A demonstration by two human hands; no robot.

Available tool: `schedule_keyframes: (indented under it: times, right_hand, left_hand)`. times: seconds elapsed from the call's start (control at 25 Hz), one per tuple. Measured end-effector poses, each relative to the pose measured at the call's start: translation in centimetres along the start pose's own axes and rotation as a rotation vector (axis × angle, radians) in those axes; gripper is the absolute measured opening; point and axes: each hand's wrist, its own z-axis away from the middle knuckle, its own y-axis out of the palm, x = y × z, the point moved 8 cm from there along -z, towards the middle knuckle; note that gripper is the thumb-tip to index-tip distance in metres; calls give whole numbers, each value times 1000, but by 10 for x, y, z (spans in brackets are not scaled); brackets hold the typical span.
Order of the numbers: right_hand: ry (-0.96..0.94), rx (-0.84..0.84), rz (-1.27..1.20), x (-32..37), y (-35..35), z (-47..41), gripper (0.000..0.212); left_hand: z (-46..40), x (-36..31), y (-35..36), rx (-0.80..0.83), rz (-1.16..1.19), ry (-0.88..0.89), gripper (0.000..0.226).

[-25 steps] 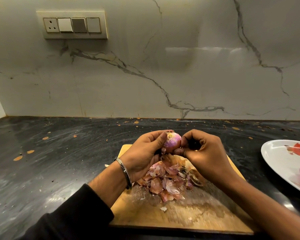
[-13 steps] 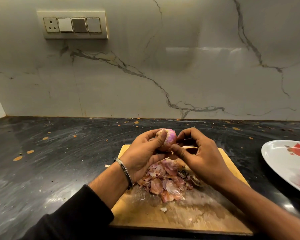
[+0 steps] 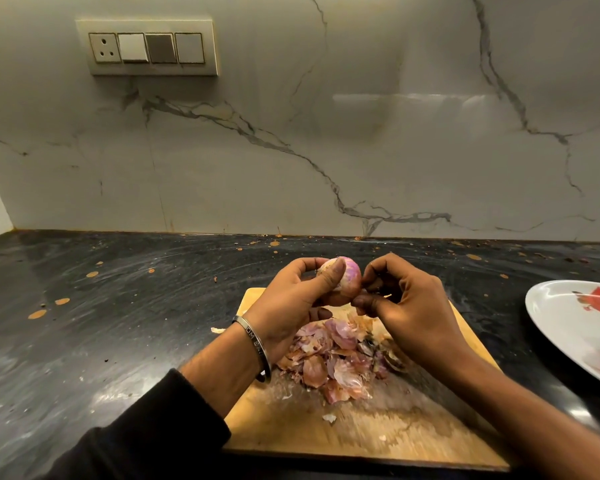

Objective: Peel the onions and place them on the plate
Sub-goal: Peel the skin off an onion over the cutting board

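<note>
Onion (image 3: 342,277) sits in the left hand (image 3: 291,303) grip; right hand (image 3: 400,306) pinches its skin. A hard tug could drop it short of the plate (image 3: 551,306) at three o'clock.

Home kitchen: marble backsplash (image 3: 326,150), countertop (image 3: 118,306).

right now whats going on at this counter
A person is peeling an onion over a wooden cutting board. The left hand grips the onion, held up off the board, while the right hand picks at its side with curled fingers. A heap of peeled skins lies on the board below. At the right edge, a white plate already holds at least one peeled onion.
</note>
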Motion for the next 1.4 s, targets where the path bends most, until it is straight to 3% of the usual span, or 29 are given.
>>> schedule_keyframes:
  times: [0.24, 0.44, 0.64, 0.84, 0.92, 1.04, 1.24, 1.4]
  right_hand:
    - [24, -5, 44, -4, 0, 0, 23]
    - [20, 18, 58, -3, 2, -1, 16]
    - [-61, 68, 170, 8, 6, 1, 39]
    - [-153, 68, 318, 17, 5, 3, 15]
    - [-150, 66, 326, 16, 4, 2, 16]
    - [-123, 8, 230, 11, -3, -1, 19]
    - [62, -28, 10, -9, -2, -4, 15]
    - [180, -11, 129, -26, -5, -5, 16]
  left_hand:
    - [3, 1, 8, 45, 59, -52, 26]
    - [5, -1, 13, 86, 135, -63, 41]
    - [5, -2, 11, 108, 110, -56, 49]
    - [3, -1, 8, 93, 0, -31, 50]
    - [3, 0, 10, 114, 27, -43, 49]
    - [2, 2, 10, 93, 81, -84, 50]
    - [3, -2, 10, 66, 166, -64, 28]
    - [3, -5, 8, 49, 232, -57, 28]
